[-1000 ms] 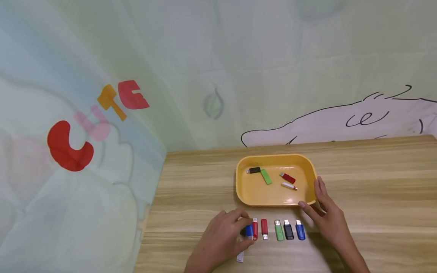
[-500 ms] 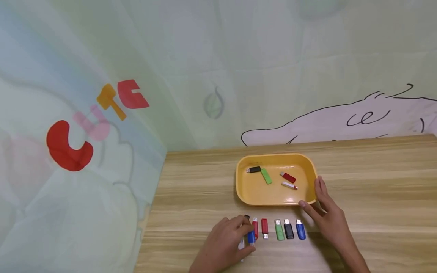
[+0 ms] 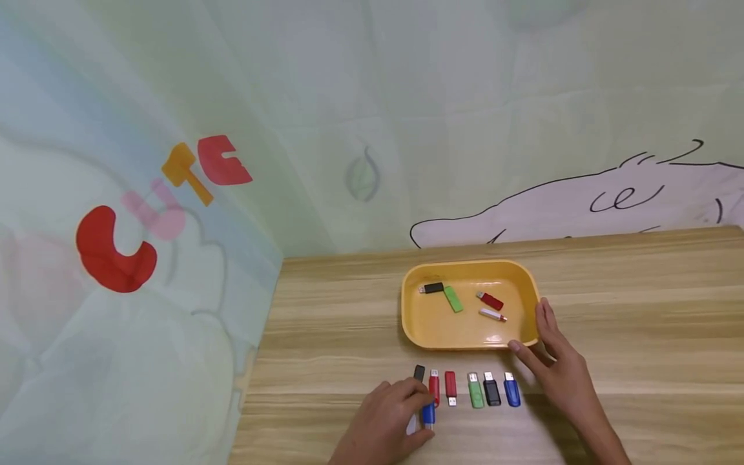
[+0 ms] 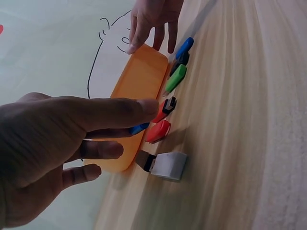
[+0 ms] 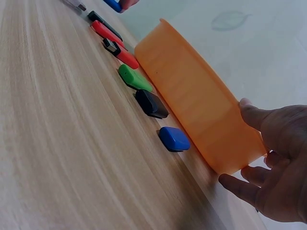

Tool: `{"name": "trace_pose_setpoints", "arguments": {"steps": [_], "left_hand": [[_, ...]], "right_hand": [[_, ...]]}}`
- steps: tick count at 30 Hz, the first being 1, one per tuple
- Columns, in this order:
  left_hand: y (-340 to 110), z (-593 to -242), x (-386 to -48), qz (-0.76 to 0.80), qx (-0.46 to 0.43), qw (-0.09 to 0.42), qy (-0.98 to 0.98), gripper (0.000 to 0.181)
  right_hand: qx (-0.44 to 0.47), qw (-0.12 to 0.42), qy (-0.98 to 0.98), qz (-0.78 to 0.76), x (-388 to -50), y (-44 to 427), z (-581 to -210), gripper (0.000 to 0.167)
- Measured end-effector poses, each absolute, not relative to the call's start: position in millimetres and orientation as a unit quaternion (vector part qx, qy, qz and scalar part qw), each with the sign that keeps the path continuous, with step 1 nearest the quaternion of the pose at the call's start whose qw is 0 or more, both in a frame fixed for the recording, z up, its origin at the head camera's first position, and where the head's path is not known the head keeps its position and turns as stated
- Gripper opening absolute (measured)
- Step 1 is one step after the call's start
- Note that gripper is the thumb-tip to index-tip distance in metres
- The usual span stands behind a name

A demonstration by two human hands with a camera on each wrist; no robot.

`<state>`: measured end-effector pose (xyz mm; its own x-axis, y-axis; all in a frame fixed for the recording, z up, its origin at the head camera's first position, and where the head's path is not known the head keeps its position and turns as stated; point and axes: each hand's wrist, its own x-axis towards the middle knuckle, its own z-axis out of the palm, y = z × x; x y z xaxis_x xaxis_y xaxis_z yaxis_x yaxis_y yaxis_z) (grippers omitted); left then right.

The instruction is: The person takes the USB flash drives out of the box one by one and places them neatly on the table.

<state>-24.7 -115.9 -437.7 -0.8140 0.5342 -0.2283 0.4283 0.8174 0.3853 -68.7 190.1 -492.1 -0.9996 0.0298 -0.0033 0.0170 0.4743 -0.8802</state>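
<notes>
A: What are the fingers doing?

B: The left hand (image 3: pixel 388 420) pinches a blue plastic USB stick (image 3: pixel 429 414) between thumb and fingertip, just beside a small, blocky white stick (image 4: pixel 169 166) that it partly hides from the head view.

A: What has changed?

B: Over the last second that hand has drawn the blue stick toward the person, uncovering the end of a slim black stick (image 3: pixel 419 372). I'd judge its place unsettled: it is neither released nor in the tray.

A: And around it?

B: Rightward along the wood-grain worktop (image 3: pixel 325 323) lie two slim red sticks (image 3: pixel 451 386), a rounded green one (image 3: pixel 475 392), a chunky black one (image 3: pixel 491 392) and a flat blue one (image 3: pixel 512 391).

A: The right hand?

B: The right hand (image 3: pixel 562 369) has its thumb at the near rim of the yellow plastic tray (image 3: pixel 427 336), fingers apart and fairly straight by the end wall. Tray and hand look unmoved; four sticks lie inside.
</notes>
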Motion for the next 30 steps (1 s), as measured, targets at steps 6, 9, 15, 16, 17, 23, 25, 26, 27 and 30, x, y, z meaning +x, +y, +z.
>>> {"name": "trace_pose_setpoints", "arguments": {"steps": [6,9,15,16,17,23,25,26,27,30], "left_hand": [[-115.7,-442.8,-19.7,0.168,0.263,0.167,0.935,0.041],[-115.3,-445.9,-18.4,0.173,0.26,0.176,0.934,0.042],[-113.5,-449.2,-16.8,0.173,0.248,0.207,0.93,0.045],[-113.2,-449.3,-16.4,0.174,0.248,0.209,0.93,0.045],[-113.0,-449.6,-15.9,0.174,0.249,0.211,0.929,0.044],[-112.2,-450.8,-14.7,0.174,0.258,0.21,0.927,0.041],[-111.9,-450.9,-15.1,0.17,0.259,0.215,0.926,0.041],[-111.7,-451.2,-15.3,0.168,0.258,0.218,0.926,0.041],[-111.3,-451.4,-15.5,0.165,0.256,0.222,0.926,0.041],[-109.8,-452.6,-15.9,0.155,0.251,0.233,0.927,0.041]], "right_hand": [[-0.015,0.005,-0.86,0.51,-68.1,190.4,-491.7,0.087],[-0.014,0.006,-0.859,0.512,-67.8,190.2,-491.5,0.086],[-0.014,0.006,-0.856,0.517,-67.4,190.1,-491.2,0.085],[-0.014,0.005,-0.856,0.517,-67.5,190.1,-491.3,0.085],[-0.015,0.005,-0.856,0.517,-67.6,190.0,-491.3,0.085],[-0.021,-0.001,-0.86,0.509,-69.0,189.5,-491.1,0.086],[-0.021,-0.002,-0.861,0.507,-69.7,189.3,-491.2,0.087],[-0.021,-0.002,-0.862,0.507,-69.9,189.3,-491.3,0.087],[-0.02,-0.001,-0.861,0.508,-70.1,189.4,-491.4,0.087],[-0.016,0.001,-0.861,0.508,-69.8,189.6,-492.1,0.087]]}}
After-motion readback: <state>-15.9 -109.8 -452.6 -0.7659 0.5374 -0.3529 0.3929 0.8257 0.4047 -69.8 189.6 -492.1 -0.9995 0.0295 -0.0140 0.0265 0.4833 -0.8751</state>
